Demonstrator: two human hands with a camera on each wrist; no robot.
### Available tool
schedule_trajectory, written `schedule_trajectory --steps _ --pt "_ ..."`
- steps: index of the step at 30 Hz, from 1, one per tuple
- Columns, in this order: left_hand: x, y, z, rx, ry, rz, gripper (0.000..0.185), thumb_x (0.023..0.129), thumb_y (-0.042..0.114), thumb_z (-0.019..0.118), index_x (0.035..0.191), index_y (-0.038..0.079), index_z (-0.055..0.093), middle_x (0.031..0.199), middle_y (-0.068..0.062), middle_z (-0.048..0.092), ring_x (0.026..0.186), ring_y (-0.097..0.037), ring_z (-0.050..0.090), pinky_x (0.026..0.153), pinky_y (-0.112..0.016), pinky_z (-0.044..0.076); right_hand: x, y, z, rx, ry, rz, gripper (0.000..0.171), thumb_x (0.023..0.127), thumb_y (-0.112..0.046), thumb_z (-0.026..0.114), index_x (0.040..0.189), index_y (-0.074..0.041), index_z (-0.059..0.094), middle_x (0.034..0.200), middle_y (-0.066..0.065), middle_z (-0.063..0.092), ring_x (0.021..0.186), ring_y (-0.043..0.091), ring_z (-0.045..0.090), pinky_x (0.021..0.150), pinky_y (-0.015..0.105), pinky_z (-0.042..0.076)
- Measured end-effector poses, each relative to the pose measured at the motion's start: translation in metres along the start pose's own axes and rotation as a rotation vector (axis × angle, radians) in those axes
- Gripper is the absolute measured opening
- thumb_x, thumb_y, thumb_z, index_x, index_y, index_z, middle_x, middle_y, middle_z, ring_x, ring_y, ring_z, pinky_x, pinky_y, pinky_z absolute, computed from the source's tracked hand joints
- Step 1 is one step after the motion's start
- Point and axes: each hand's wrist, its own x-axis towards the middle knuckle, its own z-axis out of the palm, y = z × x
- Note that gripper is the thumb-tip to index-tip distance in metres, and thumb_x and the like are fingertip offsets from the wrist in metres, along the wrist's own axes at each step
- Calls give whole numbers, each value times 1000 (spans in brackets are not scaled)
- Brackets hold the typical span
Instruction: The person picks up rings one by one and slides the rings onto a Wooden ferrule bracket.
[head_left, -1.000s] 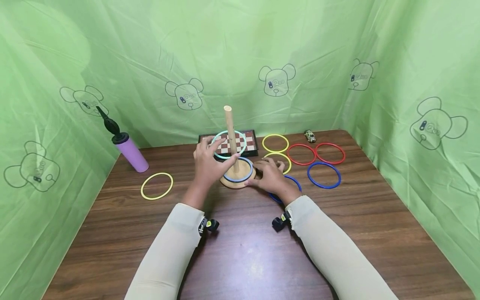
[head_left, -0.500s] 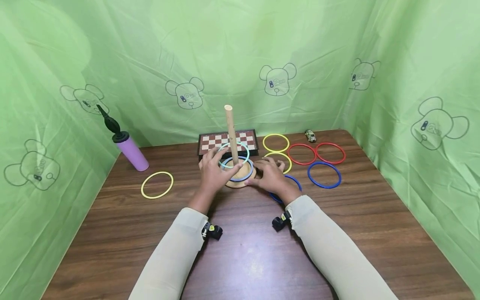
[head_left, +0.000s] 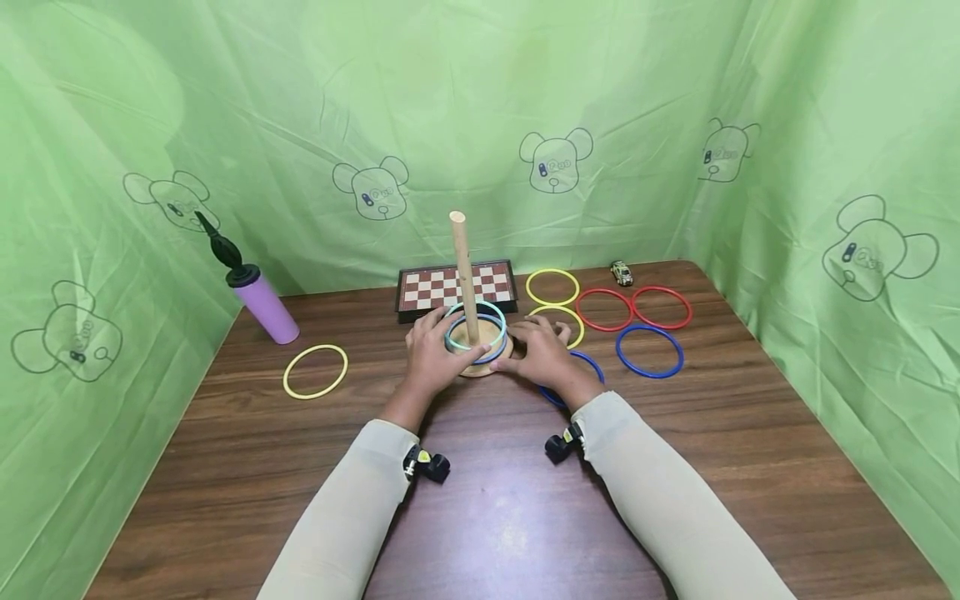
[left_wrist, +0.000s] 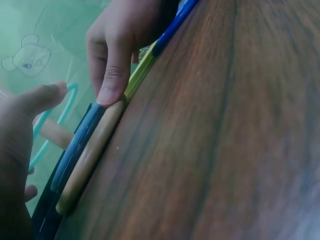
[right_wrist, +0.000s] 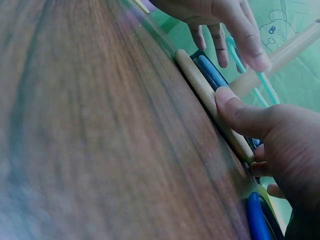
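A wooden peg (head_left: 465, 271) stands on a round wooden base (head_left: 477, 369) at the table's middle. A blue ring (head_left: 491, 354) lies on the base around the peg. A teal ring (head_left: 480, 307) sits around the peg just above it, slightly tilted. My left hand (head_left: 433, 350) holds the teal ring's left side between thumb and fingers; the left wrist view shows the thumb at the teal ring (left_wrist: 59, 117). My right hand (head_left: 542, 350) lies flat at the base's right edge. Its thumb (right_wrist: 235, 107) presses the base (right_wrist: 210, 100).
A chessboard (head_left: 450, 287) lies behind the peg. Right of it are yellow (head_left: 552, 287), red (head_left: 603, 308) and blue (head_left: 649, 351) rings; another blue ring (head_left: 588, 362) is partly under my right hand. A yellow ring (head_left: 316, 372), a purple pump (head_left: 262, 308) and a toy car (head_left: 620, 272) are also there.
My left hand has lowered the teal ring down the peg, from about mid-height to just above the blue ring. The right hand has stayed at the base.
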Motion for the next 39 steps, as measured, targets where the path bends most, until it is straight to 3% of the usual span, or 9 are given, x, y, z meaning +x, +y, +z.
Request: schedule_trajectory --steps 15,39 --pt "-3 -3 2 17 -66 -24 81 83 51 91 146 5 69 157 -21 61 143 -44 53 119 -71 33 1 2 1 -2 -2 -6 84 84 -61 91 149 -12 69 157 9 65 157 40 43 122 77 13" --pt "-4 -5 2 83 -154 -66 81 83 59 90 147 14 70 159 -22 58 148 -44 48 119 -72 34 1 2 1 -3 -3 -7 87 85 -64 89 151 -12 67 157 9 65 158 40 43 122 76 14"
